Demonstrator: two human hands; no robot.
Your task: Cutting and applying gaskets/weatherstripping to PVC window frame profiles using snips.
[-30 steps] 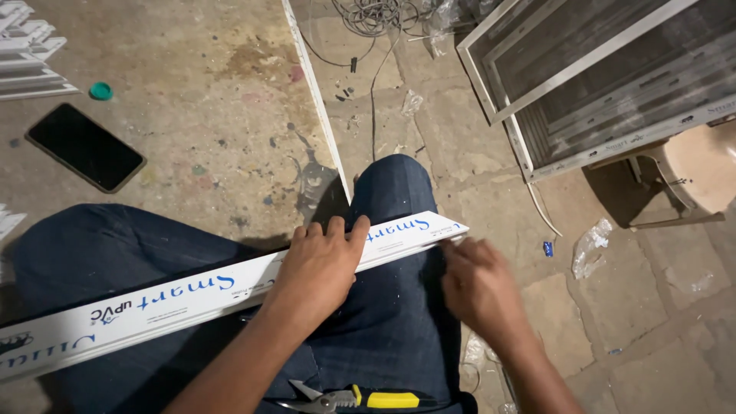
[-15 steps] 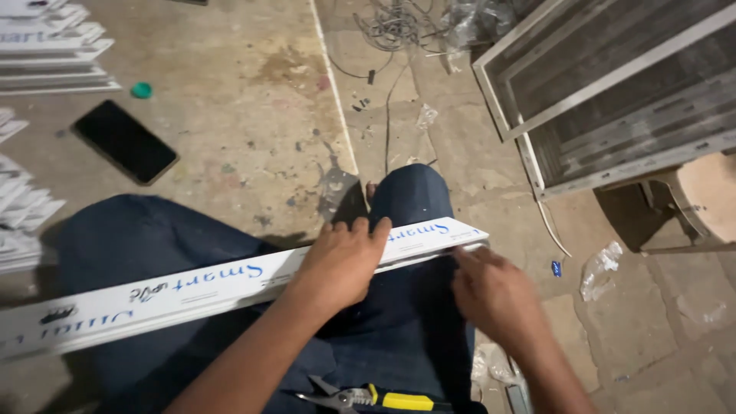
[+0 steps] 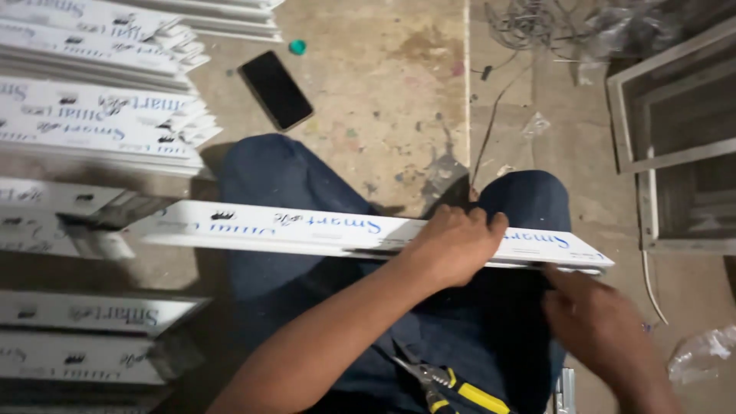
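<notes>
A long white plastic strip with blue lettering lies across my knees in dark blue trousers. My left hand presses down on it near its right end, fingers curled over the far edge. My right hand sits just below the strip's right tip, fingertips touching its near edge. Whether that hand holds anything small is hidden.
Stacks of similar white strips lie on the floor at the left. A black phone and a green cap rest on the concrete floor beyond. Pliers with a yellow handle lie in my lap. A metal window frame stands at right.
The view has swung left, bringing the stacks of strips into sight. Both hands stay at the strip's right end, the left still pressing on it.
</notes>
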